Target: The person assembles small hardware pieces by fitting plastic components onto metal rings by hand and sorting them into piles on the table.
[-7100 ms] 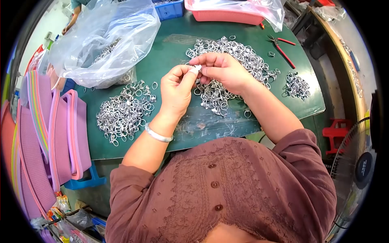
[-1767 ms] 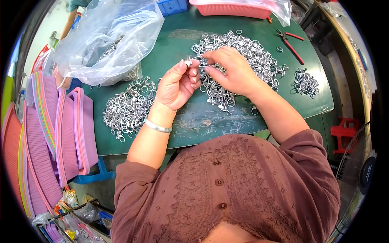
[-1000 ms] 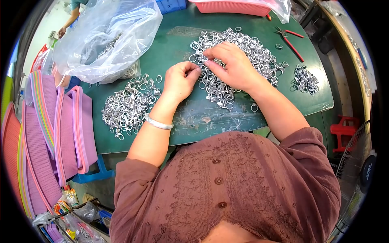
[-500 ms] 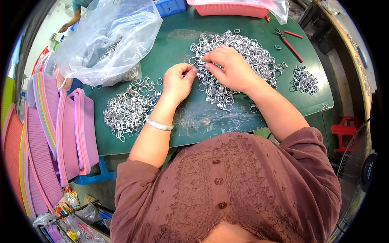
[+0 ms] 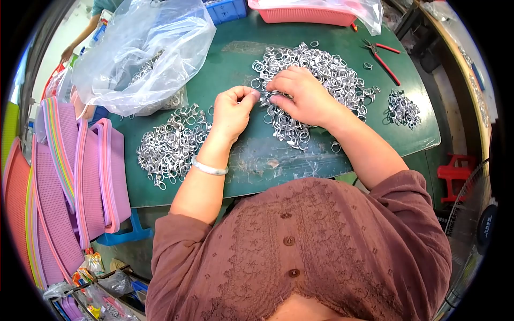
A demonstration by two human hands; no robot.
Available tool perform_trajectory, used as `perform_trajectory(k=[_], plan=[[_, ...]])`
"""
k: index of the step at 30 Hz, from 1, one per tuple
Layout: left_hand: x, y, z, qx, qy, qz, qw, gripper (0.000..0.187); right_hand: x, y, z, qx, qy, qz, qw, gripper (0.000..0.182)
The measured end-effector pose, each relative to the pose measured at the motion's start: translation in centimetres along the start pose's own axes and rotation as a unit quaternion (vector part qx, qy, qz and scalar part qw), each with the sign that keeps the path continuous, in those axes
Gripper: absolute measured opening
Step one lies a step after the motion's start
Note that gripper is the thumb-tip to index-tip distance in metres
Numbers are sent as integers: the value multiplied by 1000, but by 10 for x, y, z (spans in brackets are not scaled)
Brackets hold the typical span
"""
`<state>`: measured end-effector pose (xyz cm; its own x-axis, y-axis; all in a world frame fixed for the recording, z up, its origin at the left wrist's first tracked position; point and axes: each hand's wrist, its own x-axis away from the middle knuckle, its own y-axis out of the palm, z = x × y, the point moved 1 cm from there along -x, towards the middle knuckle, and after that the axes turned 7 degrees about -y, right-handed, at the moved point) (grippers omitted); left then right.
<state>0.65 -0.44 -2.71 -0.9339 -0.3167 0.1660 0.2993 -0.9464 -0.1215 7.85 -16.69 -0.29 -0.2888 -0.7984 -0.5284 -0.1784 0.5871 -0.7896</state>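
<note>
A green work table [image 5: 241, 166] is filling the middle of the view, with a stack of pink and purple baskets [image 5: 75, 176] leaning off its 9 o'clock edge and a clear plastic bag [image 5: 144, 48] of metal parts slumping at 11 o'clock. Just right of the baskets, a smaller heap of silver rings [image 5: 171, 144] is lying loose on the table. The left hand [image 5: 233, 109], braceleted at the wrist, is curling closed with thumb and fingertips pinching what looks like a single small ring [image 5: 258, 95], though the piece is too small to make out fully. Directly at its 3 o'clock, the right hand [image 5: 302, 96] is resting knuckles-up on the large ring pile [image 5: 316, 75], fingers bent down into it; whether it is gripping anything I cannot tell. Further right, red-handled pliers [image 5: 381, 56] are lying at 1 o'clock, a small cluster of rings [image 5: 402, 108] at 3 o'clock. The pinched ring looks likely to slip and vanish among the loose ones, since the grip is so slight, and a forearm sweeping sideways could be merging the separate heaps
</note>
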Motion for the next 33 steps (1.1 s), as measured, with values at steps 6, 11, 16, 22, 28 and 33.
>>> perform_trajectory(k=[6, 11, 16, 22, 28, 33], plan=[[1, 4, -7, -75, 79, -14, 994, 6, 0, -2, -8, -15, 25, -53, 998, 32], [0, 12, -9, -186, 170, 13, 968, 11, -8, -4, -16, -32, 20, -21, 999, 33], [9, 19, -15, -147, 234, 78, 958, 7, -9, 0, -22, -31, 6, 4, 999, 33], [28, 24, -9, -166, 296, 109, 934, 7, -6, 1, -20, -43, -19, 11, 999, 32], [38, 29, -2, -124, 332, 112, 929, 6, -2, 1, -14, -93, 14, -1, 996, 34], [41, 34, 1, -65, 309, 122, 941, 5, -1, -1, -18, -89, 7, -1, 996, 35]])
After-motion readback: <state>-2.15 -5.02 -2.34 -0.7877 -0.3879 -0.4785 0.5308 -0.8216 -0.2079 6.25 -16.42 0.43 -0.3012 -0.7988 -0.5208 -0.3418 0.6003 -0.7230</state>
